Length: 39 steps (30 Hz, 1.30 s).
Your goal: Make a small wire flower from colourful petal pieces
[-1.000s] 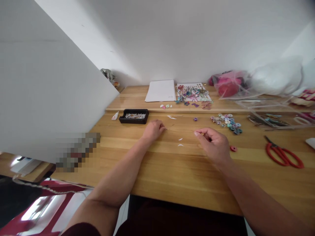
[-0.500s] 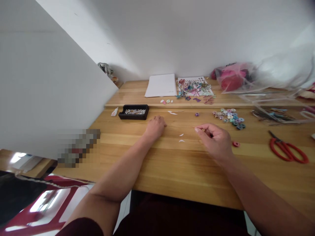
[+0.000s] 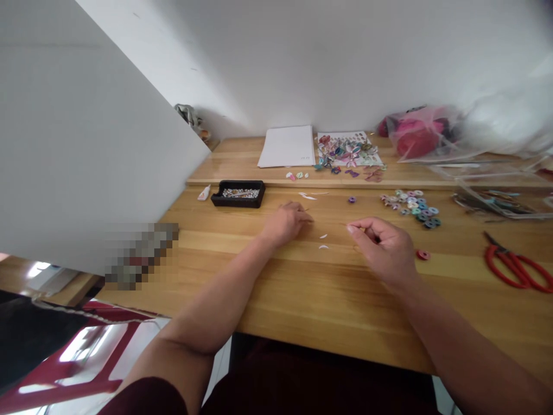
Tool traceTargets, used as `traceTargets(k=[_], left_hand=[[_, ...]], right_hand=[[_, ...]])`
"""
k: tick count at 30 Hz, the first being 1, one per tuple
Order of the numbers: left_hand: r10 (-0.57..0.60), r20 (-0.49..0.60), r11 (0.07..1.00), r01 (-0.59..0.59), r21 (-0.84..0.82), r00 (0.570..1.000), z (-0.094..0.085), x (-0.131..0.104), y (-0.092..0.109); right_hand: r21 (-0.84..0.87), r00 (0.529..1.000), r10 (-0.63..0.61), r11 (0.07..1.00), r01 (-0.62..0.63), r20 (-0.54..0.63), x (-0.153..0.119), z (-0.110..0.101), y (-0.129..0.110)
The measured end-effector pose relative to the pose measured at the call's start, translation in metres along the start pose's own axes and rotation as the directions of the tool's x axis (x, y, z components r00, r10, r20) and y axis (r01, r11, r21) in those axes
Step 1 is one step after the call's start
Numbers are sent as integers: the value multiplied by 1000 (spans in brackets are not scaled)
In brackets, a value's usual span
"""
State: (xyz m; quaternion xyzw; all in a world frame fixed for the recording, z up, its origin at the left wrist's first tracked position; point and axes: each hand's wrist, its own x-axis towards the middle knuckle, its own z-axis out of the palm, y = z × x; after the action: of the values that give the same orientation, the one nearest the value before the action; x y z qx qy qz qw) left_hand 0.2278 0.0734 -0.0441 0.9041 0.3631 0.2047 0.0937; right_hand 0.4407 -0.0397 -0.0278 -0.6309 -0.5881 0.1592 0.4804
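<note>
My right hand [image 3: 382,245] is closed in a pinch on a thin thread, whose end shows faintly at the fingertips. My left hand [image 3: 288,223] is low over the table, fingers apart and pointing right, with a fine strand near its fingertips. Between and just below the hands lie two small white curved slips [image 3: 324,247]. More thin white slips [image 3: 307,196] rest beyond my left hand. A red spool [image 3: 423,254] is right of my right hand, and a purple spool [image 3: 352,199] sits beyond it.
A black tray of beads [image 3: 238,194] and a small glue bottle [image 3: 204,193] stand at the left. Several spools [image 3: 412,204], red-handled scissors [image 3: 514,265] and a clear box [image 3: 501,199] are at the right. White paper [image 3: 287,147] and coloured petals [image 3: 348,153] lie on the raised shelf.
My left hand has moved right, toward my right hand, and its fingers have spread. My right hand keeps its pinch. The view has shifted slightly.
</note>
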Motion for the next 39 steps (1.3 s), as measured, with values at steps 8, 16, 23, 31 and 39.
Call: traceTargets(k=[8,16,23,31,39], left_hand=[[33,150,973,-66,219,988,-11,-1,6],[-308,-42,950,310,41,950,-16,-3,-19],[-440,50,880,419,223,897,-31,-5,-11],[-487,96,856,454,246,868,-25,-3,-15],[-459,47,878,446,172,887,-25,-6,-19]], right_hand=[[-12,1000,-27,1000,27,-10,0,0,-1],[6,1000,-13,1000,13,-5,0,0,2],[5,1000,-12,1000,12,0,0,0,2],[1,1000,0,1000,0,7,-1,0,0],[14,1000,5,1000,-5,18,-1,1,5]])
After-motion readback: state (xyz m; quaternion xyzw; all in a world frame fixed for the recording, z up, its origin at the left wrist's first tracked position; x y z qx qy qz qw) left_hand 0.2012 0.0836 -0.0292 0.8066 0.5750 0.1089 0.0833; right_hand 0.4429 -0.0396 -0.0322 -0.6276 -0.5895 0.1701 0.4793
